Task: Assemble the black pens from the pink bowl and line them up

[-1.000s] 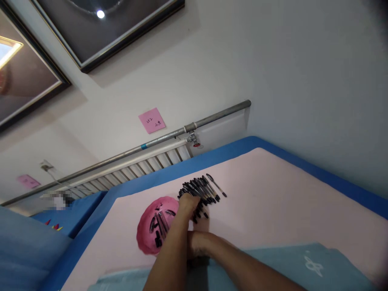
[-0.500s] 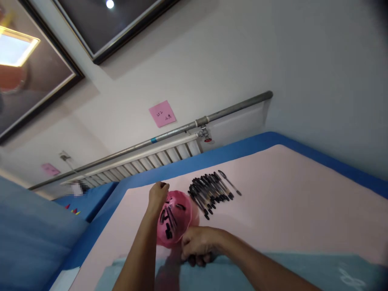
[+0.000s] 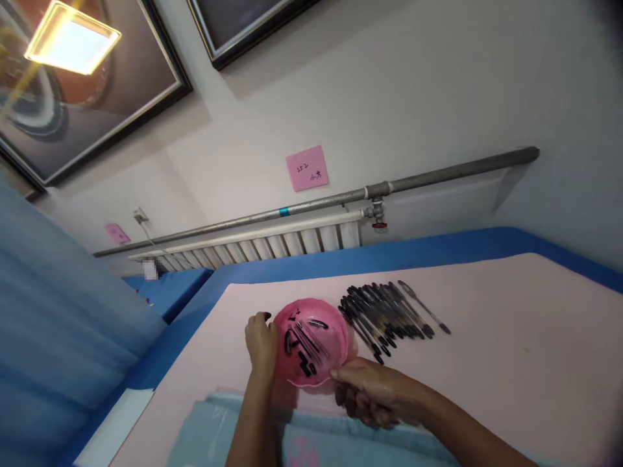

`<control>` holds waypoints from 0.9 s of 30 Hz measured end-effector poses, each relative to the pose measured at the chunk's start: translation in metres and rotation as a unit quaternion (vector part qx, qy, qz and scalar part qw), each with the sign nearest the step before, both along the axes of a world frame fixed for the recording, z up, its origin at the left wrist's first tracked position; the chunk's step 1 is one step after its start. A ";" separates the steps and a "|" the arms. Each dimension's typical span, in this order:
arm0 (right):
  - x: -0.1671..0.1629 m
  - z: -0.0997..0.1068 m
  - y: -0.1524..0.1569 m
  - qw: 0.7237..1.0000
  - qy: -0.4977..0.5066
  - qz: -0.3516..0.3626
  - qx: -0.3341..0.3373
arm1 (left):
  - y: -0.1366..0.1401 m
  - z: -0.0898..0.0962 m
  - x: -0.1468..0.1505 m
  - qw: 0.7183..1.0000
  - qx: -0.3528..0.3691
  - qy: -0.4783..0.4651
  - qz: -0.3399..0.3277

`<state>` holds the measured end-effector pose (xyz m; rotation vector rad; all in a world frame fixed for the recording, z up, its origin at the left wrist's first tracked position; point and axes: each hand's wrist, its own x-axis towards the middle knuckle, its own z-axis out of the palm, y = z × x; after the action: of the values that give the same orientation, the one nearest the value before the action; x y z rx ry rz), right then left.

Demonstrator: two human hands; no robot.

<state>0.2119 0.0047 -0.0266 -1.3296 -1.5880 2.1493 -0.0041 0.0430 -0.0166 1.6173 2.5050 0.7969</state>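
Note:
A pink bowl [image 3: 339, 324] with a wavy rim stands on the pale pink table cover, with slim clear tubes and small black pieces [image 3: 304, 364] lying inside. My left hand [image 3: 261, 342] is at the bowl's left side, fingers curled; a small dark thing shows at its fingertips, too small to name. On the near right rim rests the thumb of my right hand [image 3: 366, 392], its other fingers curled below and partly in shadow. Right of the bowl, several black-capped pens [image 3: 384, 314] lie side by side in a slanted row, with one pen [image 3: 424, 307] slightly apart.
Folded light-blue cloth [image 3: 370, 444] lies along the near edge. A white sheet [image 3: 114, 428] is at the lower left, beside a blue curtain [image 3: 53, 337]. Behind the blue table edge are a radiator [image 3: 272, 245] and a metal pipe [image 3: 321, 202] on the wall.
The view has shifted, so the bowl and pens appear farther right. My left hand has come down from the bowl's far left rim to its left side. My right hand stays at the near right rim.

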 end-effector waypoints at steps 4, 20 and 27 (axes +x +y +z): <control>-0.001 -0.002 0.002 1.000 0.002 0.003 0.022 | -0.004 0.003 0.015 0.998 0.013 0.034 -0.051; -0.003 -0.002 0.002 0.999 0.006 0.017 0.040 | -0.004 -0.011 0.050 0.983 -0.141 0.070 -0.097; 0.003 0.009 0.002 0.997 -0.001 0.069 0.035 | 0.000 -0.007 0.035 0.980 -0.110 -0.123 -0.114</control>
<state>0.2151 0.0067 -0.0180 -1.2353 -1.7870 2.1462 0.0310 0.0429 -0.0240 1.5843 2.1078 0.6245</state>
